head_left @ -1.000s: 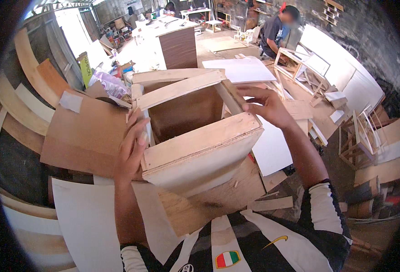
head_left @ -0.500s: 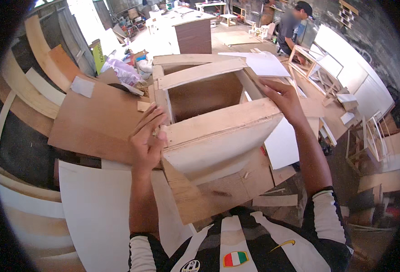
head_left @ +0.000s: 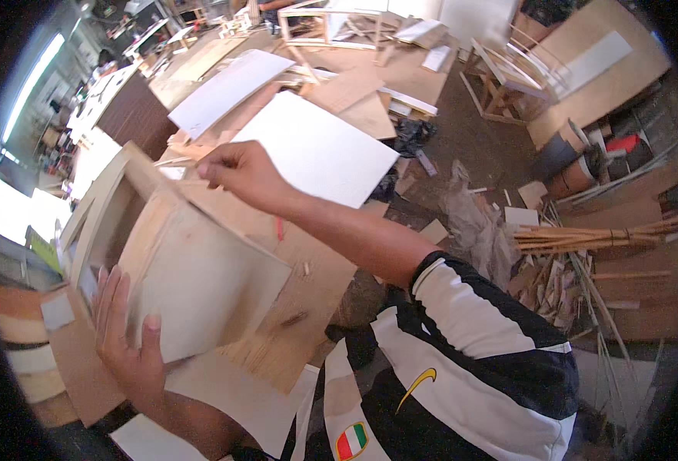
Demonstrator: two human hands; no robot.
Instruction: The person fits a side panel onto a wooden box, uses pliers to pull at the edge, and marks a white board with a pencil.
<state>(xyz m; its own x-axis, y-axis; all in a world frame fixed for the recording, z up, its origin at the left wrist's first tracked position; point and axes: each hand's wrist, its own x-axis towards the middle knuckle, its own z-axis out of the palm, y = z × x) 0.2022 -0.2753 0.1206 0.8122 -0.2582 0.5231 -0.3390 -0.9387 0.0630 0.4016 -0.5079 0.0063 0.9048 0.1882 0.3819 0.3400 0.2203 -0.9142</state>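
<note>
A light wooden box frame (head_left: pixel 212 265) stands tilted in view at the left, with a pale front panel and open bays on top. My left hand (head_left: pixel 127 338) lies against its near left corner, fingers stretched out and thumb apart on the panel. Over the far right edge of the box is my right hand (head_left: pixel 239 173), its fingers curled together in a pinch. Whatever may be between those fingertips is hidden. Under the box lies a brown wooden board (head_left: pixel 316 284) with small scraps and a thin red item (head_left: pixel 280 228) on it.
White panels (head_left: pixel 320 146) lie beyond my right arm. Bundled wooden sticks (head_left: pixel 600 238), crumpled plastic sheeting (head_left: pixel 470 203) and offcuts cover the floor at right. A small wooden frame (head_left: pixel 500 81) stands farther back. Another person's arm (head_left: pixel 274 4) shows at the top edge beside a wooden frame.
The view has swung to the right, so the box sits farther left. My right hand has left its grip on the box's right side and curled its fingers. My left hand stays at the corner.
</note>
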